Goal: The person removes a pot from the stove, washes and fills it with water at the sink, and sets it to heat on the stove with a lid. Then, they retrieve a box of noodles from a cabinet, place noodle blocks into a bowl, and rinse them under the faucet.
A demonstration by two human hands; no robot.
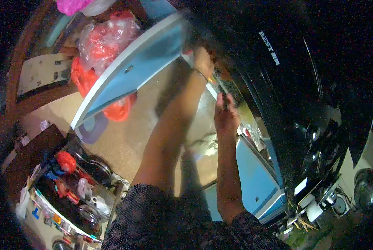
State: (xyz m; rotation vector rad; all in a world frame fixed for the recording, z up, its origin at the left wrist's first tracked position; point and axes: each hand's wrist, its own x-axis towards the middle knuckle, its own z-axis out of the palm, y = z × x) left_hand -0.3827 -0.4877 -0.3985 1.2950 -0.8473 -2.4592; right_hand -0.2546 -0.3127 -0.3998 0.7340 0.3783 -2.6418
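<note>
My left hand (204, 62) reaches into the space between two light-blue cabinet doors, with a bracelet at the wrist. Its fingers look curled, but what they hold is hidden and blurred. Closer to me, my right hand (227, 114) is raised palm up beside the inside of the cabinet, fingers bent around a dark narrow thing (224, 101) too smeared to name. The left blue door (153, 66) stands open beside my left arm. The right blue door (253, 183) is open beyond my right forearm.
A glossy black panel with white lettering (269, 48) overhangs on the right. Red and clear plastic bags (105, 41) lie behind the left door. An open drawer (65, 225) with bags and pans stands lower left. Dishes (315, 210) sit lower right. A pale cloth-like thing (205, 146) lies on the floor.
</note>
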